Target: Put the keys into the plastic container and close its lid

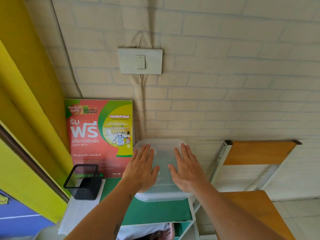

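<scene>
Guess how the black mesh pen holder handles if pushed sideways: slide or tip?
The black mesh pen holder looks empty and is open wire mesh, so probably light. It stands taller than its base and partly on a white paper sheet, so a high push may tip it; a low one likely slides it.
</scene>
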The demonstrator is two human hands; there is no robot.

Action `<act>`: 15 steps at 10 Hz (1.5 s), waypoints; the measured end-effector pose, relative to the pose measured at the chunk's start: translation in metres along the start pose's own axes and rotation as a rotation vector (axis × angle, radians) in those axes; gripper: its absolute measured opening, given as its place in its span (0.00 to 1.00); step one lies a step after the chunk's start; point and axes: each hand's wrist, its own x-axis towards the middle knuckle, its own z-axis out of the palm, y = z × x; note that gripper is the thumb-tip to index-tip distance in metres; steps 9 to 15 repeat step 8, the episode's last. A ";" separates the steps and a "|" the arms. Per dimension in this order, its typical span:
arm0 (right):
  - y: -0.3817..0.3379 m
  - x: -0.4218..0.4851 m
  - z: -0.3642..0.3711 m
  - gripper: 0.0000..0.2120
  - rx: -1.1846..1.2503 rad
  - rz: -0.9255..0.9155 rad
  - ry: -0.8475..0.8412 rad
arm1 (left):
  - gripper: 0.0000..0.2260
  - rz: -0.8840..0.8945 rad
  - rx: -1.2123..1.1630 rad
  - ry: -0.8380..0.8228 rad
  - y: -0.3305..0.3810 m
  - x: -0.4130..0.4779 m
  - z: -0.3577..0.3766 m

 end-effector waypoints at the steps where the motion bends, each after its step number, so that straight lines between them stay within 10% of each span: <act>1: 0.001 0.004 0.003 0.37 -0.039 0.003 0.011 | 0.36 -0.018 0.000 0.010 -0.001 0.003 0.003; 15: -0.001 0.003 -0.026 0.33 0.084 0.016 -0.036 | 0.30 -0.022 -0.138 -0.007 -0.001 0.012 -0.021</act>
